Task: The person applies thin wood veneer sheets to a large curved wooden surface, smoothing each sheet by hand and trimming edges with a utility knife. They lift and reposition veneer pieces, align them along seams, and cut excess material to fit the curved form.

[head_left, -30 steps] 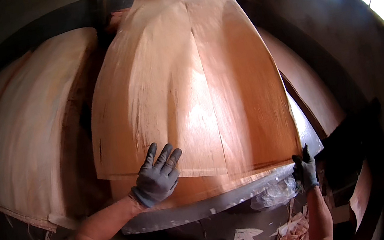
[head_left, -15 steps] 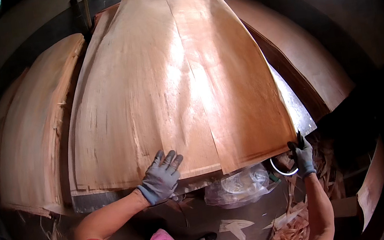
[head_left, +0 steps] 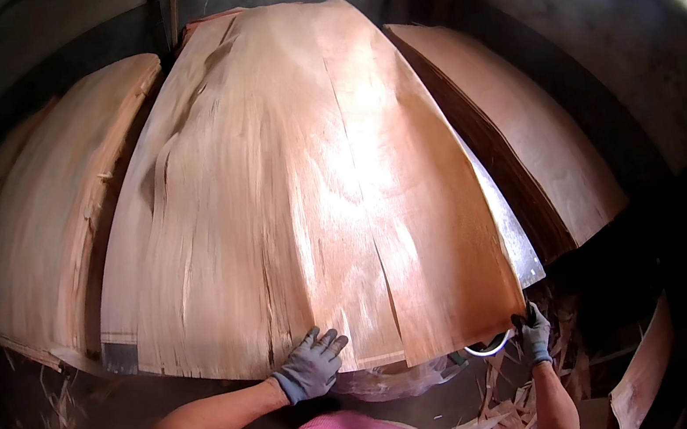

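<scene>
A large, thin wood veneer sheet (head_left: 302, 176) lies before me over a long stack, wrinkled and split lengthwise in places. My left hand (head_left: 310, 366), in a grey glove with dark fingertips, rests on its near edge left of the main crack, fingers stretched out. At the near right corner my right hand (head_left: 536, 335), gloved alike, has its fingers closed on the sheet's edge; the thumb side is partly hidden. Below the sheet's near edge, a metal-grey surface (head_left: 121, 358) shows at the left corner.
Veneer stacks flank mine, one at left (head_left: 69, 220) and one at right (head_left: 517, 126). Beneath the near edge are a clear plastic bag (head_left: 395, 382) and a white ring (head_left: 488, 347). Torn veneer scraps (head_left: 504, 426) cover the floor at lower right. A curved veneer piece (head_left: 643, 378) stands beyond them.
The veneer sheet's near edge has come toward me, overhanging the plastic bag more. Both hands have moved nearer with it, and the view has tilted up, showing the far end.
</scene>
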{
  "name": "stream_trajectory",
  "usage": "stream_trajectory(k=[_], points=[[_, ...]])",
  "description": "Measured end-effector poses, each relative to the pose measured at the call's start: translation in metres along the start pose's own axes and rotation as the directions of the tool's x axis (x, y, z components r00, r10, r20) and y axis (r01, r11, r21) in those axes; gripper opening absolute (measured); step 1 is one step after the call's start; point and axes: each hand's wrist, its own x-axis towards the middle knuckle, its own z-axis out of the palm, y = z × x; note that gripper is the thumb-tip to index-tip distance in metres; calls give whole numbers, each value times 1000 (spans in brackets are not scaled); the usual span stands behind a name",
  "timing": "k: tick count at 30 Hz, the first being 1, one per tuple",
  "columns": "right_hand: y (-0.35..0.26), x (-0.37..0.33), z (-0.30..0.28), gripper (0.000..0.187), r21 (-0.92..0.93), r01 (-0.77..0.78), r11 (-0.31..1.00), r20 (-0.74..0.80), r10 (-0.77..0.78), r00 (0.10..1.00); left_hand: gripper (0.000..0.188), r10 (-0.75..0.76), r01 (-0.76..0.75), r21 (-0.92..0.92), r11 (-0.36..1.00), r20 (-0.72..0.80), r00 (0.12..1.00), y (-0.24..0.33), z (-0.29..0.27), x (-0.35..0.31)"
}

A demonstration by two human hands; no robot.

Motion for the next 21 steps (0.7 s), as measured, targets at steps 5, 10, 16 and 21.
stream_trajectory(k=[5,10,16,21], points=[[2,14,1,35,-62,9,998,17,-8,1000,36,-17,17,10,1000,6,1000,3,0,13],[7,24,-7,43,-278,65,958,18,-62,998,32,-23,22,88,996,15,1000,9,-7,14],[17,66,-31,46,-312,116,943,31,-112,993,31,-125,124,67,990,3,992,16,-7,34],[31,72,-55,52,-522,82,849,62,-57,996,16,-181,185,14,983,-129,975,25,-5,41]])
